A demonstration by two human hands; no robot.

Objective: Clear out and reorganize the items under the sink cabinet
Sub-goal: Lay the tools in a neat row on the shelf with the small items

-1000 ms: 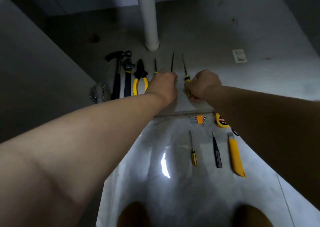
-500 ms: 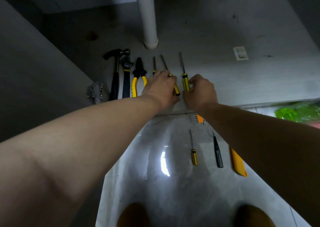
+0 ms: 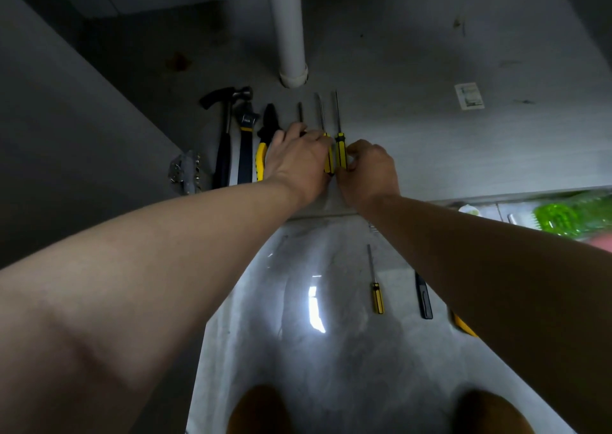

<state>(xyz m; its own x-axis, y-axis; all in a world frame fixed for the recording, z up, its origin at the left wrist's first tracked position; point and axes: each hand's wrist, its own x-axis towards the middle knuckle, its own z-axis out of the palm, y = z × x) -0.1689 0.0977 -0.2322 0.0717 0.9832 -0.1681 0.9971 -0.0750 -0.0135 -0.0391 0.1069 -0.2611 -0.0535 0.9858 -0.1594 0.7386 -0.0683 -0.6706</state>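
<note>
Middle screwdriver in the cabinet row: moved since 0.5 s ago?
Yes. Slanted then, the middle screwdriver now lies nearly straight, parallel to the right screwdriver, its tip just right of the fixed white pipe.

Yellow-and-black striped screwdriver handles [image 3: 340,152], yellow-handled black pliers [image 3: 262,145], black hammer [image 3: 224,148], white pipe [image 3: 287,29], grey cabinet floor [image 3: 430,69]

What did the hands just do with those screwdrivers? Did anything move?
The middle screwdriver, slanted half a second ago, has been turned straight under the left hand. The right hand, pinching the right screwdriver, has closed in towards the left hand, so both yellow handles now lie side by side. The hammer, wrench and pliers stayed put.
</note>
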